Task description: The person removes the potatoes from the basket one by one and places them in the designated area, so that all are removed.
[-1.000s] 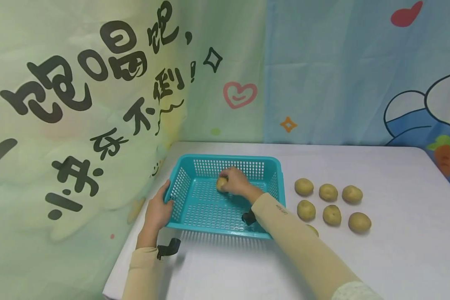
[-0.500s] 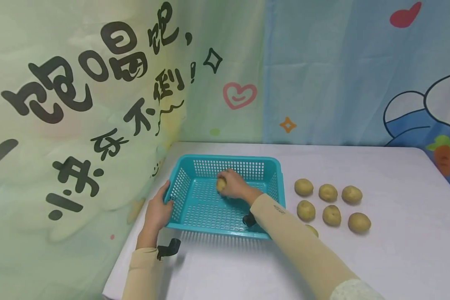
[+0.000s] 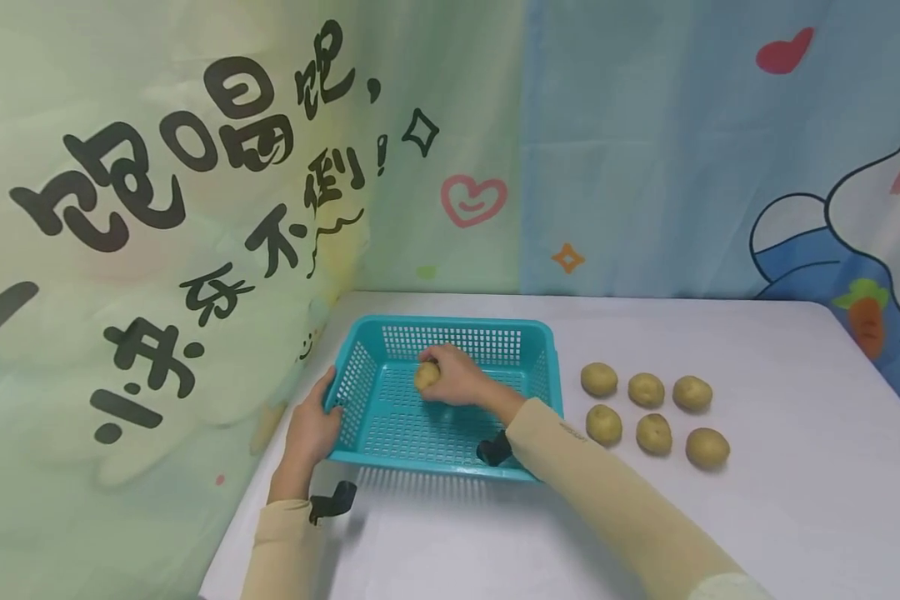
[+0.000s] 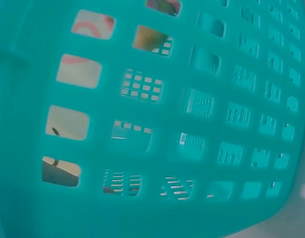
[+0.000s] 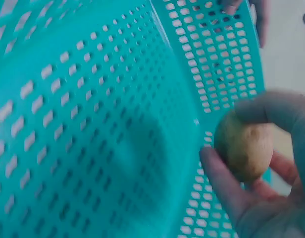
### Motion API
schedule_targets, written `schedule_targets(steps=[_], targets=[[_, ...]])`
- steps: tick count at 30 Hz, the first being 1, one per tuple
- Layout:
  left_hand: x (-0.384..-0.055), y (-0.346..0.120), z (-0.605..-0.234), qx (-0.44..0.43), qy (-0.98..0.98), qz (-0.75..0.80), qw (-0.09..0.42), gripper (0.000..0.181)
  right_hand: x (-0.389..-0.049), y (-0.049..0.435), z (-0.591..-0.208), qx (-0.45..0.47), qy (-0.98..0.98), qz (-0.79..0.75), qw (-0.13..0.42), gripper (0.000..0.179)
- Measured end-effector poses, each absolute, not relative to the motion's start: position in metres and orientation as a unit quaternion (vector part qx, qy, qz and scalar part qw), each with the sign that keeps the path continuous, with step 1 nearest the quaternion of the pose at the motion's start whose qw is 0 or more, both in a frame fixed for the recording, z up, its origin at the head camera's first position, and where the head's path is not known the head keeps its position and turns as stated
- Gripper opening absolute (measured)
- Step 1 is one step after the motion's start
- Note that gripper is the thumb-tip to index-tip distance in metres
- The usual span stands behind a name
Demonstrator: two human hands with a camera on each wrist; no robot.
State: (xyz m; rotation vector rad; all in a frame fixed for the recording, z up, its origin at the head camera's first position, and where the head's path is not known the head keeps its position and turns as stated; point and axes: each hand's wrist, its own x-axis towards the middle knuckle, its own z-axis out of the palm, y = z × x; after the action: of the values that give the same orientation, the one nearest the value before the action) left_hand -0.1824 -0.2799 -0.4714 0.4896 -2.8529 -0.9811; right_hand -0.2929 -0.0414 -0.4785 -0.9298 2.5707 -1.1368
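A turquoise plastic basket with perforated walls sits at the left of the white table. My left hand grips its left rim, the thumb at the inner side. Over the basket floor, my right hand holds a yellow-brown potato. Seen from the right wrist, this potato is pinched between thumb and fingers, apart from the floor mesh. The left wrist view is filled by the basket wall, seen close up, and the left hand is not visible there.
Several potatoes lie in two rows on the table, to the right of the basket. Printed curtains stand behind and to the left. My right forearm crosses over the basket's front right corner.
My right hand has shifted a little left inside the basket with the potato. The head view has tilted slightly, and a potato beside the right sleeve is now hidden. The left hand keeps its grip.
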Motion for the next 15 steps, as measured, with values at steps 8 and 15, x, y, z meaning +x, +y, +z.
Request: schedule_targets(steps=[8,15], targets=[[-0.182,-0.28,-0.471,0.158,-0.933,-0.322,0.037,0.065,-0.281,-0.015,-0.455,-0.315,0.865,-0.383,0.072,0.056],[-0.18,-0.28,-0.47,0.154,-0.931,-0.33,0.031,0.066,-0.272,0.019,-0.433,-0.311,0.859,-0.401,0.061,0.055]])
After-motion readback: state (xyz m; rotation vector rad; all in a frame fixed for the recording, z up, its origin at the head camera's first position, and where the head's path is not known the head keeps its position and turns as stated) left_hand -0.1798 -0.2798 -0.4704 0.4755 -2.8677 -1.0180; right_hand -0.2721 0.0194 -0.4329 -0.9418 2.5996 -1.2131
